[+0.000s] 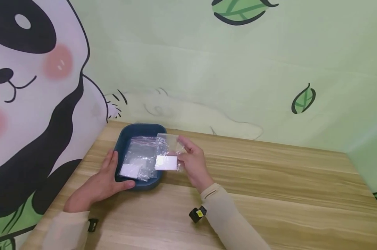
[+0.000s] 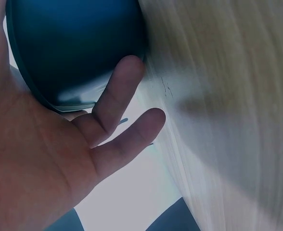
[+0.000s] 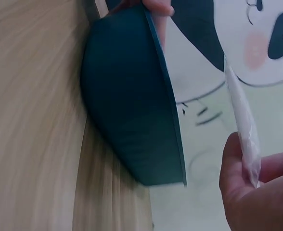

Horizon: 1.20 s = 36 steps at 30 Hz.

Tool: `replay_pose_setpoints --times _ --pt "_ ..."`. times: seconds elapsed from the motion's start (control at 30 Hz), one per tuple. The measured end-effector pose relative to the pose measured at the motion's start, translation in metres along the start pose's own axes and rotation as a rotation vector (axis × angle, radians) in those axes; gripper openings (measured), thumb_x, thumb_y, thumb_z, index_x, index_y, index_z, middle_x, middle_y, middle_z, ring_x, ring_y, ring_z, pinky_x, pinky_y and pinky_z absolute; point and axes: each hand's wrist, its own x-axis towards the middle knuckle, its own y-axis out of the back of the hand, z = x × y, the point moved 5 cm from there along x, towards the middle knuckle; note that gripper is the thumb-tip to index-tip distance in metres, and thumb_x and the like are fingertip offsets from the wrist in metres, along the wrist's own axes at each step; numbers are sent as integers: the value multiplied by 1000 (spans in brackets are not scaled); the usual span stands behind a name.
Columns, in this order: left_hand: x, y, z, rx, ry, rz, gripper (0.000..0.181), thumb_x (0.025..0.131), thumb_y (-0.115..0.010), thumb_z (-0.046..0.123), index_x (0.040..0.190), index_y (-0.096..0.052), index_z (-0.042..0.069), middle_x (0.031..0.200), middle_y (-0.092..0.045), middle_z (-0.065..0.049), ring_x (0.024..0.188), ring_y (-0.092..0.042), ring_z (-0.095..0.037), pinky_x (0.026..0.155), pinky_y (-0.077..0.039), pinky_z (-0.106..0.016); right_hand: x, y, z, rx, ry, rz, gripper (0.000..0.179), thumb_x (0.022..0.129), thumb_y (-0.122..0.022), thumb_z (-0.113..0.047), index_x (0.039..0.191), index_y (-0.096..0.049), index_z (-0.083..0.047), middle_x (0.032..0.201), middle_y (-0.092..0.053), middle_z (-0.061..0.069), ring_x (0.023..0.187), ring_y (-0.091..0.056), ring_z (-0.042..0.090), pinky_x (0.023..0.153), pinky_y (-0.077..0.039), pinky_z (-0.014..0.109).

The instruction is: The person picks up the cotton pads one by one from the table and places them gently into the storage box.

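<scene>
A dark blue plastic tub (image 1: 146, 186) stands on the wooden table near the wall. My left hand (image 1: 101, 184) holds it by the near left corner, thumb over the front rim and fingers along the left side. In the left wrist view, two fingers (image 2: 120, 91) reach along the tub's outer wall. Over the tub's right rim, my right hand (image 1: 193, 161) pinches a clear plastic bag (image 1: 167, 147) by its right edge; a white rectangle shows in the bag's lower part. Edge-on in the right wrist view, the bag (image 3: 243, 120) looks thin. Several similar clear bags (image 1: 138, 152) lie inside the tub.
The wooden table (image 1: 269, 187) extends far to the right. Behind it hangs a green wall covering (image 1: 182, 69) with a printed panda (image 1: 66, 104) at left and leaves. A small black device (image 1: 197, 214) sits at the right wrist.
</scene>
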Motion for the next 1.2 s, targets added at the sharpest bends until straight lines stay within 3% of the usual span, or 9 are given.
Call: replay_pose_setpoints --times 0.2,0.33,0.57,0.73,0.83,0.93,1.07,1.2 --pt "0 1 -1 -17 4 -1 129 84 -70 66 157 9 -5 163 13 -28 130 -40 -59 99 -39 -67 13 -34 10 -66 -28 10 70 80 -45 24 146 -51 1 153 -47 10 126 -48 22 58 -41 19" --pt "1 0 0 -30 14 -7 129 84 -70 66 157 9 -5 163 14 -28 130 -40 -60 99 -39 -67 18 -53 16 -59 -63 -25 74 80 -45 24 150 -46 0 156 -43 8 129 -45 22 55 -36 20" --pt "1 0 -1 -36 18 -7 129 85 -71 65 157 9 -5 163 14 -28 128 -42 -60 98 -41 -66 23 -76 26 -61 -93 -57 78 79 -47 23 153 -39 0 159 -38 10 123 -53 23 53 -36 20" --pt "2 0 -2 -30 15 -1 130 84 -70 66 157 9 -6 163 13 -28 127 -44 -59 98 -41 -65 25 -86 37 -61 -133 -70 80 77 -49 22 153 -39 0 157 -40 15 99 -69 25 54 -42 21" --pt "2 1 -1 -20 13 1 130 84 -70 67 157 9 -6 164 12 -28 125 -46 -58 97 -42 -65 24 -91 41 -84 -178 -89 77 80 -53 18 154 -38 1 158 -38 16 95 -67 23 61 -47 23" --pt "2 1 0 -13 14 -2 130 84 -70 67 157 10 -5 164 13 -28 123 -49 -58 96 -43 -64 23 -94 42 -109 -193 -106 75 84 -56 14 155 -34 3 161 -32 17 117 -59 27 81 -53 31" --pt "1 2 0 -11 14 -5 129 85 -70 66 157 10 -5 164 14 -27 120 -51 -58 95 -43 -65 24 -98 43 -78 -177 -104 79 81 -56 12 155 -29 6 163 -25 17 143 -33 30 108 -39 41" --pt "0 2 0 -11 15 -2 129 85 -70 65 157 10 -5 164 14 -27 121 -50 -59 96 -42 -66 25 -103 46 12 -194 -110 85 79 -55 13 157 -21 8 166 -17 19 146 -24 33 114 -30 44"
